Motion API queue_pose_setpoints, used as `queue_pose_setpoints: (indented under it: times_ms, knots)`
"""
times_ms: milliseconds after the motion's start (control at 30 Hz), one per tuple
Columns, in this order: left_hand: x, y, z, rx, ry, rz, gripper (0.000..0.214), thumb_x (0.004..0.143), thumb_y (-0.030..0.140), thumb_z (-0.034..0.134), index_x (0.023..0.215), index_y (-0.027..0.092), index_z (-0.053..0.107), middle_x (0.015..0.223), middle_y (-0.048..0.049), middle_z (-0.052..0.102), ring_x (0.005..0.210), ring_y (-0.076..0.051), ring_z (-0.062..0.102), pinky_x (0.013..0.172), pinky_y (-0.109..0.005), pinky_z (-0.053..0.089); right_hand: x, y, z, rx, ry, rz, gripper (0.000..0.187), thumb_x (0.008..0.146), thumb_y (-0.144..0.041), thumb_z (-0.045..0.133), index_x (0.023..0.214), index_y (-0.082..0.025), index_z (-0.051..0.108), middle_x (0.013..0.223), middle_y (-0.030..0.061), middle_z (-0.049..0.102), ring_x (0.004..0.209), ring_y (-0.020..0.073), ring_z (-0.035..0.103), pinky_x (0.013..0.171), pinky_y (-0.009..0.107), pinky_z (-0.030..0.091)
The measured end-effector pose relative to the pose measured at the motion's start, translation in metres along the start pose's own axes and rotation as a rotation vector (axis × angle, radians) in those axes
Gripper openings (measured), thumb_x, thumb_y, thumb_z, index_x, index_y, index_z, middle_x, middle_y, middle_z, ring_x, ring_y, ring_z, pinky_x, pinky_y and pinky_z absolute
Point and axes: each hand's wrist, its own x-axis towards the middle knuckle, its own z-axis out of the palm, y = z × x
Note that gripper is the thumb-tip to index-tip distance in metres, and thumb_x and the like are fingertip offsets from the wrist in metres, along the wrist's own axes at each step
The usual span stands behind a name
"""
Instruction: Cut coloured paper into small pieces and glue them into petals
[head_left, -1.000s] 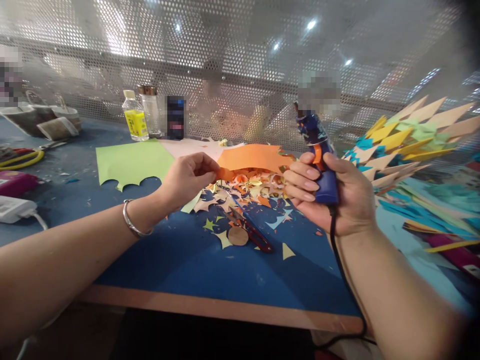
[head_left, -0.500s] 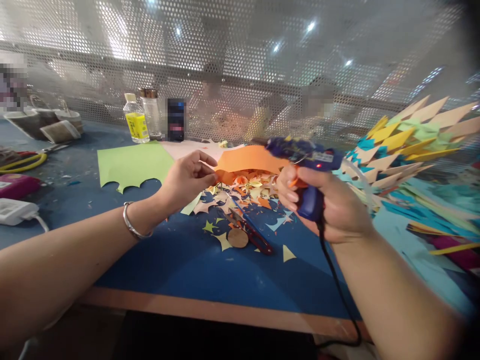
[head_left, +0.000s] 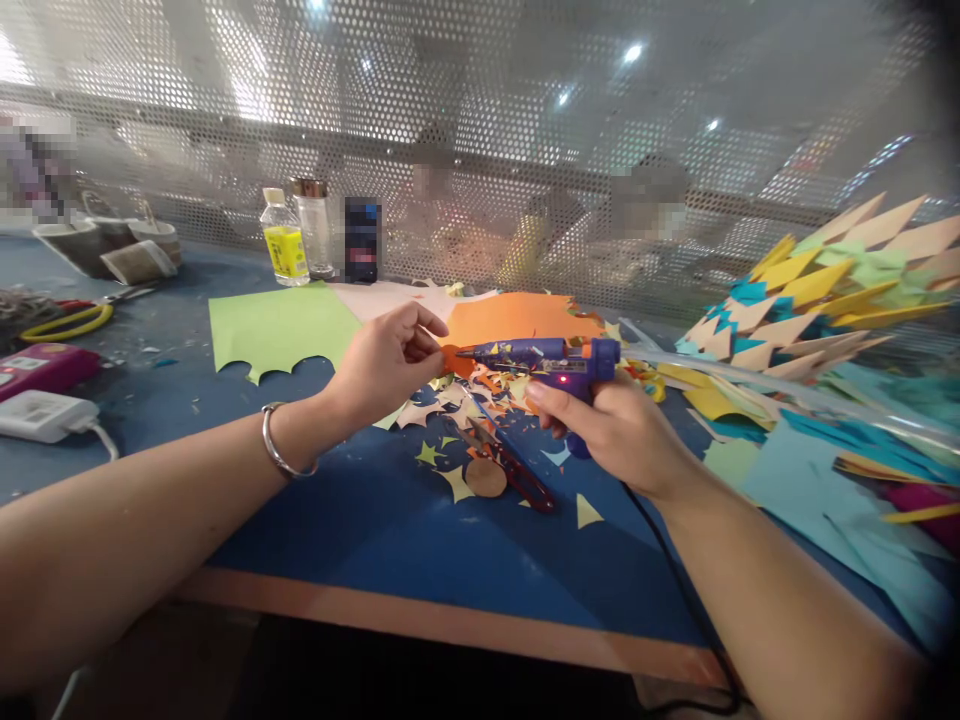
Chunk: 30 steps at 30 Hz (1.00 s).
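Note:
My left hand (head_left: 397, 365) pinches a small orange paper piece (head_left: 459, 362) by its edge, above the heap of cut scraps. In my right hand (head_left: 600, 420) is a blue hot glue gun (head_left: 540, 362), lying level with its nozzle pointing left. The nozzle tip meets the orange piece, or is right over it; I cannot tell which. A clear glue stick (head_left: 675, 360) sticks out of the gun's back end. Below both hands lie dark-red-handled scissors (head_left: 517, 475) and a round tan disc (head_left: 486, 478). Behind them rests a larger orange sheet (head_left: 517, 315).
A green sheet (head_left: 281, 325) with scalloped edge lies left. At the back stand a yellow-labelled bottle (head_left: 285, 250), a glass jar (head_left: 315, 235) and a phone (head_left: 362, 240). On the right rises a spiky folded-paper piece (head_left: 795, 290). The gun's black cord (head_left: 675, 570) trails over the front edge.
My right hand has turned the glue gun and brought its nozzle left and down to the orange piece. My left hand keeps its pinch. The whole view has shifted slightly.

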Motion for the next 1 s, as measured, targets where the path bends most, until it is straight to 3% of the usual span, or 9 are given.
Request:
queue_pose_setpoints:
  times_ms: [200,800,1000]
  knots:
    - [-0.001,0.005,0.000,0.036,-0.014,-0.008,0.012,0.072,0.016,0.062,0.083,0.014,0.065,0.076,-0.0041,0.071,0.067,-0.011,0.065,0.063,-0.024,0.053,0.001,-0.005,-0.002,-0.109,-0.002,-0.019,0.035,0.089,-0.050,0.054,0.071,-0.021,0.062,0.055,-0.0006,0.058,0.059,0.0166,0.057,0.058,0.029,0.044]
    - [-0.002,0.003,0.001,0.093,-0.058,-0.017,0.015,0.071,0.016,0.061,0.085,0.015,0.067,0.076,-0.0044,0.071,0.067,-0.012,0.064,0.062,-0.025,0.053,0.001,-0.012,-0.003,-0.163,0.000,-0.060,0.043,0.087,-0.049,0.055,0.054,-0.023,0.050,0.049,-0.0005,0.054,0.059,0.0179,0.058,0.059,0.030,0.045]
    - [-0.001,0.001,0.001,0.094,-0.064,-0.001,0.015,0.071,0.015,0.061,0.085,0.015,0.067,0.075,-0.0041,0.070,0.066,-0.012,0.063,0.061,-0.025,0.052,0.002,-0.009,-0.003,-0.166,-0.011,-0.037,0.040,0.087,-0.051,0.056,0.057,-0.023,0.055,0.051,0.0004,0.056,0.063,0.0192,0.060,0.062,0.031,0.047]
